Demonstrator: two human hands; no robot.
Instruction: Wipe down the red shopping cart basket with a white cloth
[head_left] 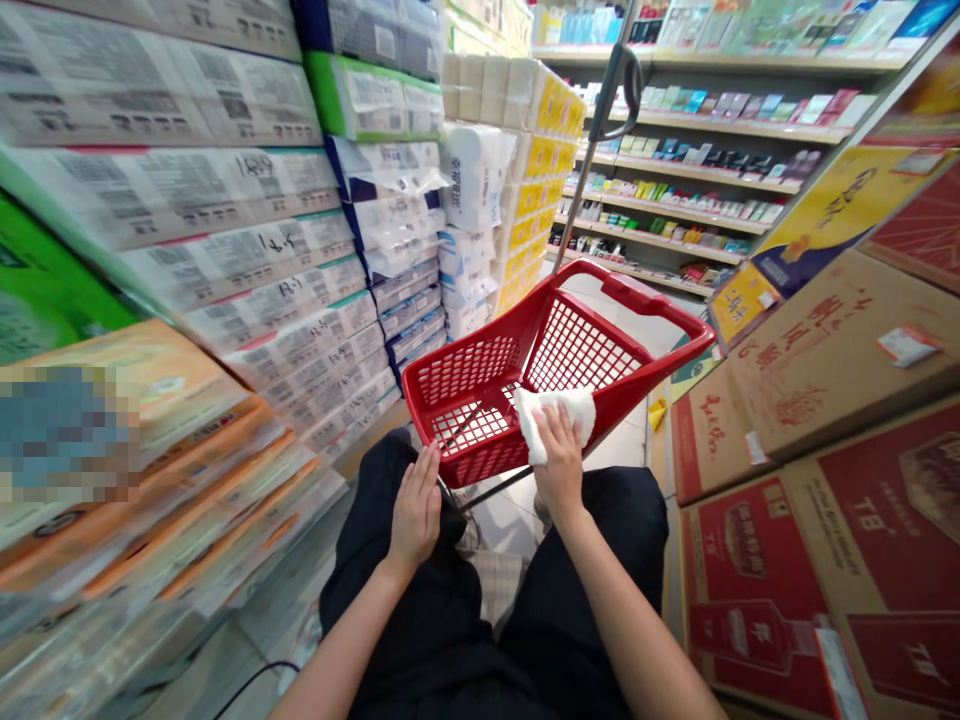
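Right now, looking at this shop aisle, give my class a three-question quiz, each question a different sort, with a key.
1. True or false: the right hand holds a white cloth against the red basket.
2. The left hand rests on: A the basket's handle, B the black trousers, C a cardboard box.
3. Fill in: the cardboard boxes stand on the person's ____ side.
Key: 1 true; 2 B; 3 right.

Glossy red plastic basket (555,350), soft white cloth (555,415), matt cardboard boxes (825,370), shiny film-wrapped tissue packs (247,260).

Shop aisle, stacked packs (247,260), cartons (825,350), perhaps tiled floor (626,450).
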